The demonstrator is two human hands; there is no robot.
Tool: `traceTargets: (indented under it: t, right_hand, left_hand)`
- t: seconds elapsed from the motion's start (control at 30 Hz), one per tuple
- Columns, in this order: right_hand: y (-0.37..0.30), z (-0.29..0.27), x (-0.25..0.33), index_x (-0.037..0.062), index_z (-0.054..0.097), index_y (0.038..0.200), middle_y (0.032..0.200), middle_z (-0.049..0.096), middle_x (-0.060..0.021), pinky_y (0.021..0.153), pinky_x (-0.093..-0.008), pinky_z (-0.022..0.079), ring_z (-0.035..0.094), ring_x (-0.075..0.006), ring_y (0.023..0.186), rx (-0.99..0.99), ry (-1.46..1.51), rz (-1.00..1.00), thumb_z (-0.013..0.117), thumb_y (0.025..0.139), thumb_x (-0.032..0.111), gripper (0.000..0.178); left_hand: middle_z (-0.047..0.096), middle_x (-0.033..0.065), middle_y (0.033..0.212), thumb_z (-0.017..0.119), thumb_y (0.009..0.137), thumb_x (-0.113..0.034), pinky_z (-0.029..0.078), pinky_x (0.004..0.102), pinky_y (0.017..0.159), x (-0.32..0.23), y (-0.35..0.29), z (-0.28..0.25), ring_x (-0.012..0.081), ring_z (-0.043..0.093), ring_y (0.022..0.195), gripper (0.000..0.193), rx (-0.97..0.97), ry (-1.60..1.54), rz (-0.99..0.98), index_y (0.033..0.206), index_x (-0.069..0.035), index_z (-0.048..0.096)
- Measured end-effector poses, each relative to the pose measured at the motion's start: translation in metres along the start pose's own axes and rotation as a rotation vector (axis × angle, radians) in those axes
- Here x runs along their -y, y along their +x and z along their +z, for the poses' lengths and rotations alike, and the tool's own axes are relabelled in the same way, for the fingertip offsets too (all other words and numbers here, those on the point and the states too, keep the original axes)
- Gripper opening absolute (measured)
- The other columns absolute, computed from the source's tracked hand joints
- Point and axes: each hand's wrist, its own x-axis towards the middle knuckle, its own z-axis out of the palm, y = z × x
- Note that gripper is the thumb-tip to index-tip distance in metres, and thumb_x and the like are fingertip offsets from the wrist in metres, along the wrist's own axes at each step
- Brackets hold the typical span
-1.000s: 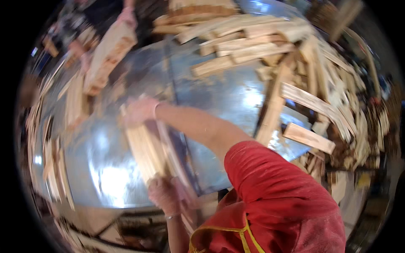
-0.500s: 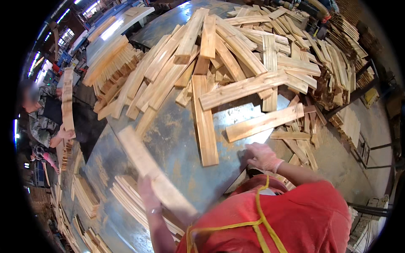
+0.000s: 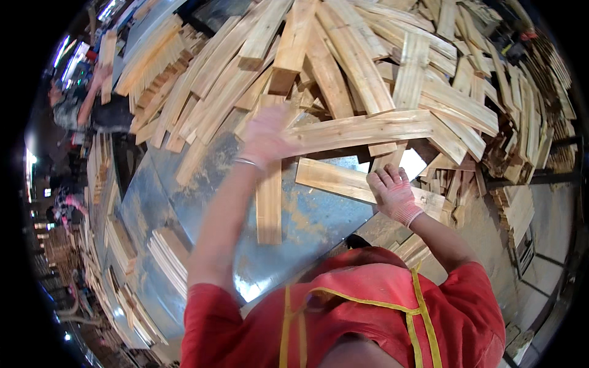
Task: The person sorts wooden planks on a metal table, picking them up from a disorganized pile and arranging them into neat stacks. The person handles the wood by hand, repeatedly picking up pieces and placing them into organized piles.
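Note:
My left hand (image 3: 268, 138), smeared by motion, reaches over the pile with its fingers apart. It is over an upright-lying wooden board (image 3: 269, 208) and beside the left end of a crosswise board (image 3: 362, 132). Whether it touches either one is unclear. My right hand (image 3: 394, 195), in a pale glove, has its fingers curled over a shorter wooden board (image 3: 331, 178) at the near right edge of the metal table (image 3: 215, 214). That board slants down to the right.
A large heap of loose boards (image 3: 343, 67) covers the far side. Stacked boards (image 3: 169, 257) lie at the near left. Short offcuts (image 3: 454, 184) sit at the right, beside a dark metal rail (image 3: 540, 179). Another person (image 3: 80, 113) stands at the far left with a board.
My left hand has gone from the near left, where it held a board, up to the pile. My right hand has moved onto the short board, whose right end has swung toward me.

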Motion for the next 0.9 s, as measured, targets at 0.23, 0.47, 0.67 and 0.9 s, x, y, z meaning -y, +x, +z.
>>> traceTargets:
  t: [0.23, 0.47, 0.67, 0.9]
  right_hand:
    - [0.005, -0.016, -0.009, 0.0173, 0.061, 0.134, 0.131, 0.064, -0.0103, 0.087, -0.0504, 0.055, 0.064, -0.0355, 0.119, -0.031, 0.145, -0.179, 0.073, 0.084, 0.020, 0.052]
    - [-0.020, -0.079, 0.033, 0.0066, 0.040, 0.162, 0.150, 0.058, -0.0177, 0.114, -0.0392, 0.046, 0.058, -0.0321, 0.136, 0.495, 1.157, 0.257, 0.079, 0.081, 0.030, 0.093]
    - [0.086, -0.043, 0.145, -0.0005, 0.070, 0.121, 0.111, 0.072, -0.0173, 0.092, -0.0428, 0.058, 0.072, -0.0328, 0.101, 0.165, 0.647, -0.554, 0.066, 0.094, 0.013, 0.031]
    - [0.137, 0.027, 0.332, 0.0019, 0.068, 0.118, 0.100, 0.072, -0.0107, 0.079, -0.0373, 0.059, 0.071, -0.0244, 0.091, 0.700, 1.729, 0.434, 0.065, 0.093, 0.015, 0.029]
  left_hand:
    - [0.061, 0.0143, 0.137, 0.081, 0.076, -0.046, 0.037, 0.0470, 0.115, -0.039, -0.050, 0.032, 0.0330, 0.058, 0.129, 0.090, 0.118, 0.176, -0.015, 0.153, -0.012, 0.049]
    - [0.070, 0.0170, 0.129, 0.074, 0.084, -0.029, 0.054, 0.0514, 0.099, 0.003, -0.250, -0.052, 0.0365, 0.069, 0.116, 0.066, 0.155, -0.942, -0.570, 0.145, -0.010, 0.060]
    - [0.075, 0.0151, 0.120, 0.071, 0.087, -0.014, 0.058, 0.0489, 0.101, 0.021, -0.370, 0.009, 0.0322, 0.074, 0.110, 0.049, -0.341, -2.159, -0.837, 0.133, 0.002, 0.066]
    - [0.074, 0.0134, 0.119, 0.068, 0.092, -0.010, 0.057, 0.0424, 0.103, 0.022, -0.510, 0.029, 0.0267, 0.072, 0.112, 0.039, -0.472, -2.322, -0.940, 0.128, 0.004, 0.065]
